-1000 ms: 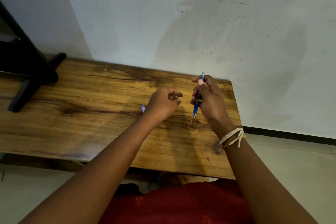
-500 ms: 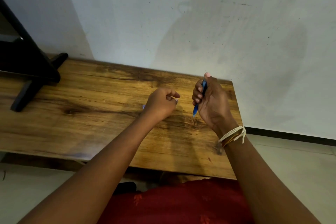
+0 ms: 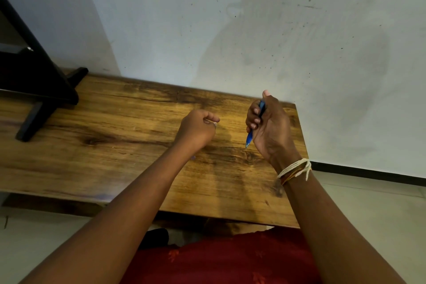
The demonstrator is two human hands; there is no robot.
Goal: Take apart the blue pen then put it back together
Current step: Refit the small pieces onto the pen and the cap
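My right hand [image 3: 270,127] is wrapped in a fist around the blue pen [image 3: 249,138], thumb on its top end, tip pointing down just above the wooden table [image 3: 115,150]. Only the lower tip and a short blue stretch near my thumb show. My left hand [image 3: 196,129] is curled shut to the left of it, pinching something small and pale at the fingertips; I cannot tell what it is. A tiny bluish bit [image 3: 193,157] peeks out on the table beside my left wrist.
A black stand [image 3: 39,90] with a crossed foot rests on the table's far left. A grey wall rises directly behind the table. The table's right edge [image 3: 302,145] is close to my right hand. My red garment shows at the bottom.
My right hand closed from a finger hold into a fist around the pen, thumb moving onto its top. My left hand shifted slightly, now covering most of the small blue piece on the table.
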